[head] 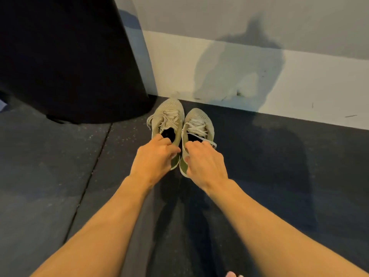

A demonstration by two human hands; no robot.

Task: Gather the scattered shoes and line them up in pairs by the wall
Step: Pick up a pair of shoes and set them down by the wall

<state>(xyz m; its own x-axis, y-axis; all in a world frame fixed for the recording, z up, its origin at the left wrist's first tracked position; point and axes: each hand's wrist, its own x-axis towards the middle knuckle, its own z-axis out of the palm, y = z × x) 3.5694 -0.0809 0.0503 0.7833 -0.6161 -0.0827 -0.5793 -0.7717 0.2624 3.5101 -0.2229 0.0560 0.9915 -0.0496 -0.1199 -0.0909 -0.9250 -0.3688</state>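
Two beige knit sneakers with white laces stand side by side on the dark floor, toes pointing at the wall [259, 80]. The left sneaker [167, 114] has its toe almost at the white baseboard. The right sneaker [197, 122] sits a little nearer to me. My left hand [153, 156] grips the heel collar of the left sneaker, fingers curled into its opening. My right hand [203, 158] grips the heel collar of the right sneaker the same way. Both heels are partly hidden by my hands.
A large black rounded object [65, 56] stands on the floor at the left, right beside the left sneaker. The dark speckled rubber floor [279, 176] has a seam running diagonally at the left. Bare toes show at the bottom edge [232, 274].
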